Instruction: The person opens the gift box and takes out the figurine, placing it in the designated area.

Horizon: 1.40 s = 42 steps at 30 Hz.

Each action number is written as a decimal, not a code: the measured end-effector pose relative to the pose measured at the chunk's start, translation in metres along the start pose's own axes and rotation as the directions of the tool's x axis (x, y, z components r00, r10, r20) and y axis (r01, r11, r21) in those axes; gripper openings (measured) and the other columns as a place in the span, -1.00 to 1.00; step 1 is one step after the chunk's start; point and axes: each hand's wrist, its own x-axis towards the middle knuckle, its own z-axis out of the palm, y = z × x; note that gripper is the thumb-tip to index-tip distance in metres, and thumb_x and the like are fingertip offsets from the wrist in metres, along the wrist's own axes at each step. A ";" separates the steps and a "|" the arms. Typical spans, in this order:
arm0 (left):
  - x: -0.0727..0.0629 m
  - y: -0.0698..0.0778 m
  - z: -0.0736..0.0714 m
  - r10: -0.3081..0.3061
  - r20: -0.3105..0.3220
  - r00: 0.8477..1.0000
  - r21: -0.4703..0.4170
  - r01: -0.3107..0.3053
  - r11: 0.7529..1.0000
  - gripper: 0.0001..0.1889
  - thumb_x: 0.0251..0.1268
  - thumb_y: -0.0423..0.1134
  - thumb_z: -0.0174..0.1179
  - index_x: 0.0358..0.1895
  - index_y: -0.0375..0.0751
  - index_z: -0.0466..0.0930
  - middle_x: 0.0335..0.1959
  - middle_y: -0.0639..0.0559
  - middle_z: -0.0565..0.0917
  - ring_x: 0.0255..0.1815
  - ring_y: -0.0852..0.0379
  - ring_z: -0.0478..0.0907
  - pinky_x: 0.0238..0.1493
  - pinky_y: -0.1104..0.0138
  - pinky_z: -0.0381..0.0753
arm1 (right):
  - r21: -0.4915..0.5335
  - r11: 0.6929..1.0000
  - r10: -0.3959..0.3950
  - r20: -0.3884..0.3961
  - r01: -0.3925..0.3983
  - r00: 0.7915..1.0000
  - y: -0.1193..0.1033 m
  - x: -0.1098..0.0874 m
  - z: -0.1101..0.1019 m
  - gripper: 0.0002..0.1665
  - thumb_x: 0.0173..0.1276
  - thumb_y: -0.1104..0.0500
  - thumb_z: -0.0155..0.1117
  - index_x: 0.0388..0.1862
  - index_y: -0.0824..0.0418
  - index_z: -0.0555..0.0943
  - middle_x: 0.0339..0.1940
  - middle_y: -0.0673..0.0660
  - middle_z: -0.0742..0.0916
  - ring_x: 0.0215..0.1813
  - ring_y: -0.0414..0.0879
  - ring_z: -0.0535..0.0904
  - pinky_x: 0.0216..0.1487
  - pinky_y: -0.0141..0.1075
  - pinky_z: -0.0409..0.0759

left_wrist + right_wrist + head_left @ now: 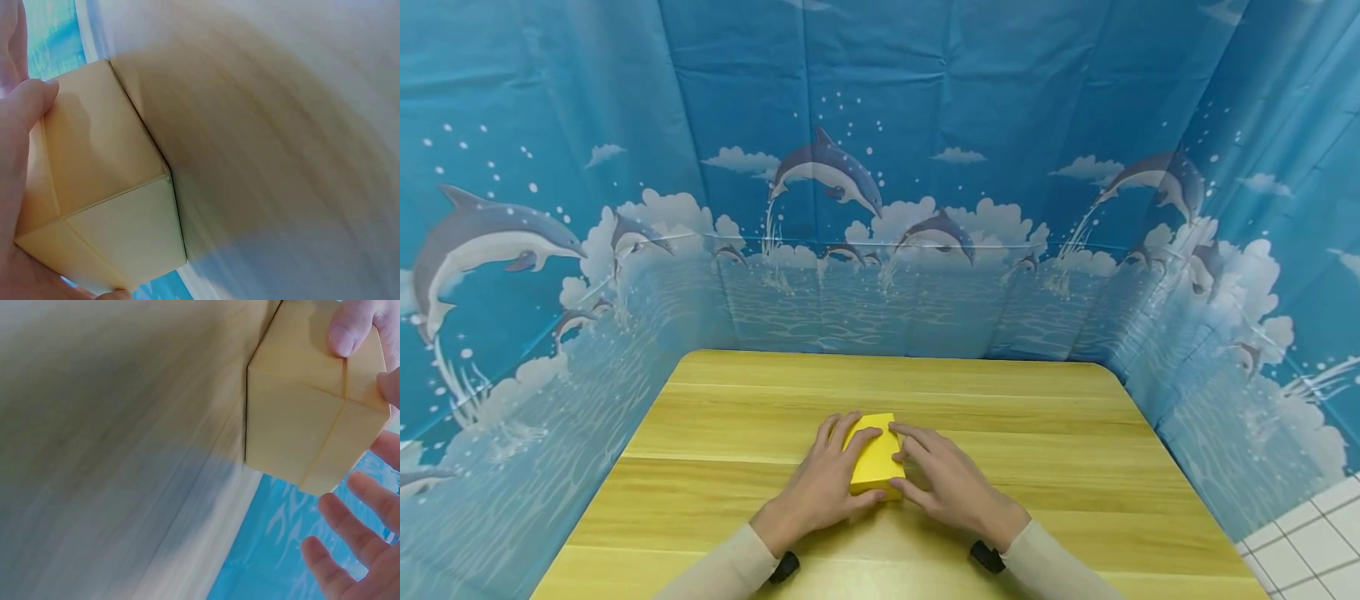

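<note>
Your left grip [822, 482] clasps a yellow box [877, 457]; your right grip [951, 485], loosely spread, touches its right. Wrist views add a seam [327, 437].

Box [874, 460] on table [1037, 442], curtain [1037, 92] behind both

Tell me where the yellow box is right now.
In the head view, the box is on the table, below the picture's centre, between the left hand and the right hand, which both touch it.
</note>
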 end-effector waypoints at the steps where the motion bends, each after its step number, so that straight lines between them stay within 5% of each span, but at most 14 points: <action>1: 0.001 0.001 0.001 0.004 0.000 1.000 -0.001 -0.004 1.000 -0.08 0.55 0.39 0.49 0.78 0.11 0.37 0.85 -0.28 0.29 0.79 -0.52 0.28 0.58 -0.36 0.66 | -0.005 1.000 -0.002 -0.004 0.002 1.000 0.000 -0.002 0.000 -0.65 0.70 -0.19 0.54 0.16 -0.03 0.69 0.73 0.14 0.66 0.62 0.14 0.70 0.52 0.15 0.78; 26: 0.018 0.029 0.010 0.045 0.072 0.996 -0.042 -0.042 0.998 0.04 0.54 0.47 0.43 0.83 0.01 0.25 0.92 -0.18 0.18 0.90 -0.37 0.17 0.78 -0.19 0.52 | -0.054 0.998 0.016 -0.085 -0.021 0.996 0.011 -0.039 -0.018 -0.66 0.58 -0.13 0.67 0.05 -0.06 0.69 0.61 0.09 0.76 0.53 0.10 0.76 0.38 0.15 0.84; 42: 0.019 0.036 0.017 0.046 0.050 0.998 -0.040 -0.044 0.998 0.02 0.51 0.48 0.46 0.80 0.02 0.32 0.91 -0.17 0.22 0.91 -0.39 0.18 0.79 -0.22 0.50 | -0.077 0.997 0.021 -0.095 -0.028 0.995 0.012 -0.049 -0.021 -0.62 0.56 -0.12 0.69 0.15 -0.09 0.70 0.60 0.03 0.77 0.52 0.05 0.73 0.32 0.19 0.83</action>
